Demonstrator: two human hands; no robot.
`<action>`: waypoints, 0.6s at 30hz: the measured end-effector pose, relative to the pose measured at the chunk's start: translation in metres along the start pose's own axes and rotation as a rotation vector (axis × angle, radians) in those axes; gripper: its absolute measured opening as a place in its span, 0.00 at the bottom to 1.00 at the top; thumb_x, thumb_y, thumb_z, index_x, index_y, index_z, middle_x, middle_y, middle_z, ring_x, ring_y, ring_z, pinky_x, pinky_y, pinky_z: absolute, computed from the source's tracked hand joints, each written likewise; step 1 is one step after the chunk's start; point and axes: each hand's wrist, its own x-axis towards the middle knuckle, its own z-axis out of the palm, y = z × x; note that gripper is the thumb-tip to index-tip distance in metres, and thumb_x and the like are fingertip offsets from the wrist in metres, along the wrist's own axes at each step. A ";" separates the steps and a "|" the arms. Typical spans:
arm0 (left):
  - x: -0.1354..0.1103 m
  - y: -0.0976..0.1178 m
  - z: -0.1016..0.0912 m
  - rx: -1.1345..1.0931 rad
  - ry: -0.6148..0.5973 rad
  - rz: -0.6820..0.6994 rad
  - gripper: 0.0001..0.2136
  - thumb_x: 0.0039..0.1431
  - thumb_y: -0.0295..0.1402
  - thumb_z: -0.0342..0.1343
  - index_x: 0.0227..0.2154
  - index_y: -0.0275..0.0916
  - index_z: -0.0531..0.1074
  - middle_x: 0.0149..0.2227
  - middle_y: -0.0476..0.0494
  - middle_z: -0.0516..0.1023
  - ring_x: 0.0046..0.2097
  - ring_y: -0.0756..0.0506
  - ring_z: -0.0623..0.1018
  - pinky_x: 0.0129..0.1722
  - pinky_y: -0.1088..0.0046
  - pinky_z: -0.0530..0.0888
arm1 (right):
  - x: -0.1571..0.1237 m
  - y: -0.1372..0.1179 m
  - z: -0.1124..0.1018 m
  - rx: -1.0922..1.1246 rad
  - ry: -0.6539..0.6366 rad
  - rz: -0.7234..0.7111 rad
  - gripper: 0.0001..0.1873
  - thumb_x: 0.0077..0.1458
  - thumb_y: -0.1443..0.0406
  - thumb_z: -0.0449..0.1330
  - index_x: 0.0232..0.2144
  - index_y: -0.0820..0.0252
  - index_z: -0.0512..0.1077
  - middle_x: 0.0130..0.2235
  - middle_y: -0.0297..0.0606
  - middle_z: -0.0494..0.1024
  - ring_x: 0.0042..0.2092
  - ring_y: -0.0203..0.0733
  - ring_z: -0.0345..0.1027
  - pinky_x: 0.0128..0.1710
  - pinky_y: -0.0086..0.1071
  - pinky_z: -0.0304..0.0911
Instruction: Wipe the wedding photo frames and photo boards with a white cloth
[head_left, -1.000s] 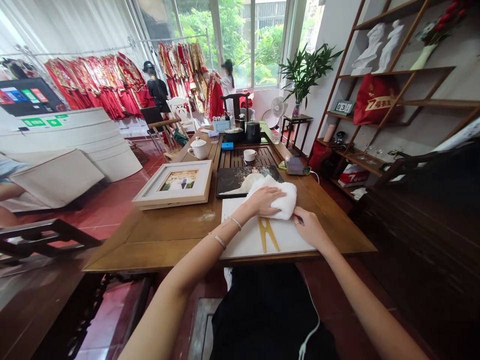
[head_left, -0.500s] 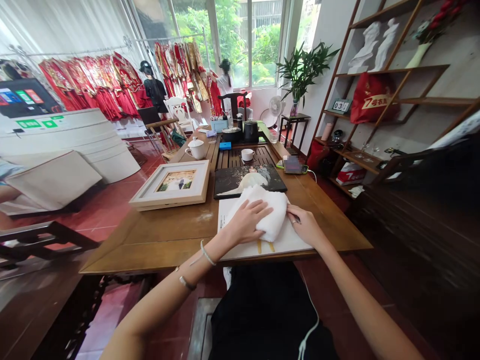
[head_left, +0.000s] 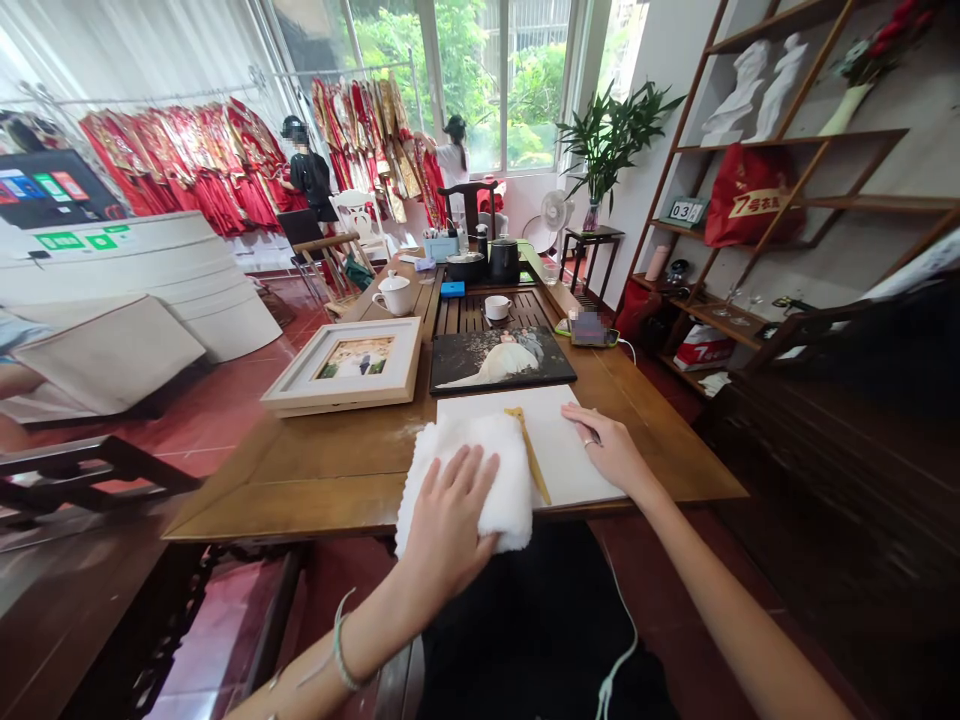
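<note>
While left hand (head_left: 448, 520), fingers apart, lies on cloth (head_left: 510, 485) over near-left board (head_left: 562, 468), likely wiping, right hand (head_left: 609, 448) touches board, can't tell if clamped; next stroke needs board steady.

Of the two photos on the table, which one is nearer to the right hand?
The dark panel, just beyond the white board and closer to the right hand. The pale-framed photo lies farther left.

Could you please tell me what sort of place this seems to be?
It is probably a wedding-wear or wedding-photo shop: red and gold garments hang in rows at the back, and a framed photo and a dark panel picturing a pale gown rest on the wooden table.
</note>
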 end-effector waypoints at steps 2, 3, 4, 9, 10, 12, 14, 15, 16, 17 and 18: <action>0.008 -0.008 0.001 0.024 0.022 -0.025 0.34 0.53 0.35 0.54 0.64 0.37 0.54 0.67 0.37 0.54 0.67 0.35 0.53 0.64 0.49 0.52 | 0.000 0.000 -0.001 -0.013 -0.007 0.001 0.20 0.56 0.71 0.49 0.45 0.59 0.76 0.52 0.43 0.77 0.58 0.47 0.67 0.63 0.50 0.54; 0.015 -0.013 0.002 0.036 0.039 -0.021 0.34 0.54 0.36 0.55 0.64 0.36 0.55 0.66 0.36 0.55 0.67 0.35 0.54 0.64 0.49 0.52 | 0.000 0.001 -0.001 -0.018 -0.012 0.001 0.20 0.56 0.71 0.49 0.46 0.59 0.76 0.52 0.44 0.76 0.58 0.46 0.67 0.62 0.49 0.55; 0.023 -0.017 0.003 0.047 0.057 -0.011 0.33 0.54 0.37 0.55 0.63 0.36 0.55 0.66 0.35 0.56 0.67 0.35 0.54 0.64 0.49 0.52 | 0.000 0.001 -0.001 -0.022 -0.020 0.000 0.20 0.56 0.71 0.49 0.46 0.60 0.76 0.53 0.44 0.76 0.58 0.46 0.67 0.62 0.48 0.57; 0.070 -0.036 0.007 0.082 0.178 0.008 0.31 0.54 0.41 0.57 0.60 0.37 0.60 0.64 0.34 0.60 0.65 0.35 0.57 0.63 0.51 0.55 | -0.001 0.001 -0.002 -0.017 -0.034 -0.014 0.20 0.57 0.71 0.49 0.46 0.59 0.76 0.53 0.43 0.76 0.58 0.45 0.67 0.61 0.46 0.58; 0.078 -0.039 0.007 0.087 0.199 0.005 0.31 0.54 0.42 0.57 0.60 0.38 0.60 0.63 0.35 0.61 0.65 0.35 0.58 0.63 0.51 0.56 | -0.001 0.001 -0.002 -0.016 -0.029 -0.011 0.20 0.57 0.71 0.49 0.46 0.59 0.76 0.53 0.43 0.76 0.58 0.45 0.67 0.61 0.46 0.58; 0.091 -0.041 0.007 0.099 0.218 -0.001 0.31 0.55 0.43 0.57 0.59 0.38 0.60 0.63 0.35 0.62 0.64 0.35 0.58 0.62 0.52 0.57 | -0.001 0.000 -0.002 -0.017 -0.024 0.001 0.21 0.57 0.71 0.48 0.46 0.59 0.76 0.53 0.43 0.76 0.58 0.46 0.66 0.61 0.47 0.58; 0.098 -0.042 0.005 0.113 0.207 -0.011 0.30 0.56 0.43 0.56 0.60 0.37 0.60 0.62 0.35 0.62 0.64 0.35 0.59 0.61 0.52 0.58 | -0.001 -0.001 -0.002 -0.028 -0.024 0.011 0.21 0.56 0.71 0.48 0.46 0.61 0.76 0.53 0.44 0.76 0.58 0.47 0.66 0.61 0.47 0.58; 0.098 -0.041 0.002 0.118 0.193 -0.017 0.30 0.57 0.43 0.55 0.60 0.37 0.60 0.62 0.35 0.62 0.64 0.35 0.60 0.61 0.52 0.59 | -0.001 -0.001 -0.001 -0.034 -0.027 0.014 0.21 0.57 0.71 0.48 0.46 0.61 0.76 0.53 0.45 0.76 0.58 0.47 0.66 0.61 0.47 0.58; 0.096 -0.039 0.000 0.121 0.175 -0.020 0.29 0.58 0.42 0.54 0.60 0.37 0.59 0.62 0.35 0.62 0.64 0.35 0.60 0.60 0.52 0.60 | 0.000 -0.002 -0.001 -0.042 -0.029 0.015 0.21 0.57 0.71 0.47 0.46 0.62 0.76 0.53 0.45 0.76 0.58 0.47 0.66 0.61 0.47 0.58; 0.092 -0.036 -0.003 0.121 0.154 -0.022 0.28 0.58 0.41 0.53 0.61 0.37 0.59 0.62 0.35 0.62 0.64 0.35 0.60 0.60 0.53 0.61 | 0.000 -0.002 -0.001 -0.049 -0.029 0.014 0.21 0.57 0.71 0.47 0.46 0.62 0.76 0.53 0.45 0.76 0.58 0.47 0.66 0.61 0.47 0.58; 0.085 -0.032 -0.006 0.119 0.129 -0.022 0.28 0.59 0.40 0.52 0.61 0.37 0.59 0.63 0.35 0.62 0.64 0.35 0.60 0.59 0.53 0.62 | 0.000 -0.001 -0.001 -0.055 -0.029 0.013 0.21 0.57 0.71 0.47 0.46 0.63 0.76 0.53 0.45 0.76 0.58 0.47 0.66 0.61 0.47 0.58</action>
